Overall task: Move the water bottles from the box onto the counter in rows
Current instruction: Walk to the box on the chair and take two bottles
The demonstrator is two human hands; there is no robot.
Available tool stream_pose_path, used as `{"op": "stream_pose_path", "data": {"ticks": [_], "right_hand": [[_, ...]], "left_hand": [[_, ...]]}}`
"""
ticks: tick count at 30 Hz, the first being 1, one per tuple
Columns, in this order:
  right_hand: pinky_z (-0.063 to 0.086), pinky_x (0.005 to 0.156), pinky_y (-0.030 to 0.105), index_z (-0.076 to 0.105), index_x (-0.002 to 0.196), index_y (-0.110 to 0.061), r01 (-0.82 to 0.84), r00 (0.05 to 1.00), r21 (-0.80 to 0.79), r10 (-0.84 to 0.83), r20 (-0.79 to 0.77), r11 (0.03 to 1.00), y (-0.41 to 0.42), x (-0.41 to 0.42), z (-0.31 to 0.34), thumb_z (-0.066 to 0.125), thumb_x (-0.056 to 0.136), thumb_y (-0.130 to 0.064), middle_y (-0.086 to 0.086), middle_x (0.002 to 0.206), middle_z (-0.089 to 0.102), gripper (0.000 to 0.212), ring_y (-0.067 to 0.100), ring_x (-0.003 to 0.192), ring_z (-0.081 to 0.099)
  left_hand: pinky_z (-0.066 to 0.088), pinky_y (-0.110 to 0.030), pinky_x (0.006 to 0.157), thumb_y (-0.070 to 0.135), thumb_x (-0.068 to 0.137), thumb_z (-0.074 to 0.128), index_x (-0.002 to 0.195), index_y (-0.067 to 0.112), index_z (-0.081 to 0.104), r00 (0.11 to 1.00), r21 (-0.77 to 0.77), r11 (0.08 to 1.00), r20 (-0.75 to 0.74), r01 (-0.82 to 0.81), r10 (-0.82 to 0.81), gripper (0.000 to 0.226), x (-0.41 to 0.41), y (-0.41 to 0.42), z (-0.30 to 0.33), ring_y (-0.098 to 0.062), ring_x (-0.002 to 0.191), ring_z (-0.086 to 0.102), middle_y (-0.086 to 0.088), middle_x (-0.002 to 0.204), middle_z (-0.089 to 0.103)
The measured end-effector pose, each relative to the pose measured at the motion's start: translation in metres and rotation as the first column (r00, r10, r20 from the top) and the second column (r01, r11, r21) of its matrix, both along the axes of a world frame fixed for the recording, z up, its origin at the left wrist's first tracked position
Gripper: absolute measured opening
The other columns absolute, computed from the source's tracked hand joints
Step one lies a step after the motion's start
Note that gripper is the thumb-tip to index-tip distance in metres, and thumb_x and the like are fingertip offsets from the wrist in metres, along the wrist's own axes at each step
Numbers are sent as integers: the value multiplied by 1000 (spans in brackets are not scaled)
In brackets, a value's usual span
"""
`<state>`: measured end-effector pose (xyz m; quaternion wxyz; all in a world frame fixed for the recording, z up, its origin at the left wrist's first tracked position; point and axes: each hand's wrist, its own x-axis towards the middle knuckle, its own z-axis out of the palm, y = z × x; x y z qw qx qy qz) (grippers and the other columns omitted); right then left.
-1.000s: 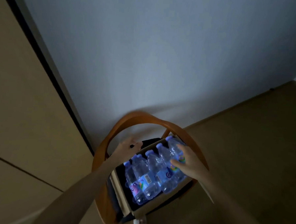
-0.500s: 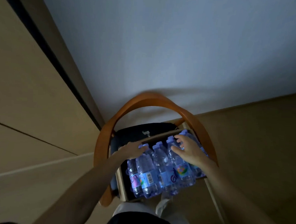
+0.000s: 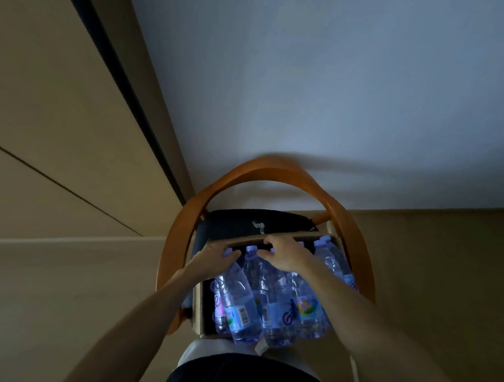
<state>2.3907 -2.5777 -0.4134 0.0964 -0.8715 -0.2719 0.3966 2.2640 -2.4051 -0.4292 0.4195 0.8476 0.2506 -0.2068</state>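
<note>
Several clear water bottles (image 3: 271,305) with pale blue caps and coloured labels stand packed in an open cardboard box (image 3: 199,307) on a chair seat. My left hand (image 3: 212,261) curls over the neck and cap of the leftmost front bottle (image 3: 238,298). My right hand (image 3: 287,255) lies over the tops of the middle bottles, with its fingers curled down around one neck near the box's far wall. One cap (image 3: 252,248) shows between the two hands. Another bottle (image 3: 333,260) stands untouched at the right end. The dim light hides the box's floor.
The box sits on a chair with a dark seat (image 3: 243,222) and a curved orange wooden back (image 3: 275,168) that arches over the far side. A pale wall (image 3: 308,91) rises behind it, and beige panels (image 3: 44,121) stand at the left. My dark clothing (image 3: 247,374) fills the bottom edge.
My right hand has moved left, from the right-end bottles to the tops of the middle ones. My left hand has closed over the leftmost bottle's cap. The view has tilted down.
</note>
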Motion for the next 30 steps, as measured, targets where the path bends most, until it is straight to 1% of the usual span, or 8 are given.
{"op": "stream_pose_path", "data": {"ticks": [2,5,10,15,18,20,26,30], "right_hand": [[52,74,38,60,104,-20,-68,998,-91,70,11,994,9,-3,-6,52,91,-58,5,97,62,42,20,82,62],[45,69,35,62,98,-18,-159,987,-220,163,-3,962,16,-4,-13,50,91,-59,6,97,60,43,21,81,58],[38,61,33,59,91,-17,-244,970,-240,240,-49,940,21,-2,-12,53,91,-48,2,86,57,31,20,74,55],[34,59,33,40,71,-22,-269,959,-104,256,-123,957,14,-4,-4,53,90,-35,-1,76,48,26,17,66,46],[34,59,33,40,69,-22,-292,951,1,291,-105,956,7,-5,2,55,88,-32,-1,73,48,26,16,63,44],[33,55,32,39,66,-22,-299,949,83,305,-76,951,2,-4,8,56,85,-30,0,70,49,26,16,60,44],[29,50,30,38,65,-17,-323,946,338,310,93,884,0,-2,33,53,80,-37,-5,56,42,29,9,49,37],[28,48,29,35,65,-19,-403,915,462,353,195,790,31,-12,60,46,75,-39,-7,53,37,25,8,47,33]], "left_hand": [[45,-31,64,37,94,56,87,3,59,1000,-25,1000,-2,-13,13,34,-4,2,4,-15,69,57,-16,83,65],[38,-20,55,43,94,54,75,24,50,999,-37,999,-35,-11,10,27,-8,7,7,-5,65,55,2,74,59],[33,-15,48,48,91,55,66,31,43,998,-34,999,-46,-38,37,32,-15,11,13,-2,57,53,8,67,54],[35,-8,47,32,93,52,69,17,53,998,-33,999,-65,-11,9,29,-21,6,22,-6,59,51,3,69,57],[39,-23,66,28,93,51,76,12,58,998,-21,1000,-65,14,-15,25,-28,5,33,-15,75,52,-5,83,59],[39,-26,67,28,93,52,76,11,57,999,-19,1000,-34,3,-4,24,-40,4,41,-15,74,52,-6,83,59],[38,-29,59,18,88,53,61,19,46,975,131,971,127,-200,183,27,-85,-6,74,-12,60,46,3,62,51],[42,-34,62,16,88,54,72,10,55,916,275,882,236,-383,324,17,-121,-6,109,-25,65,55,-8,68,61]]}}
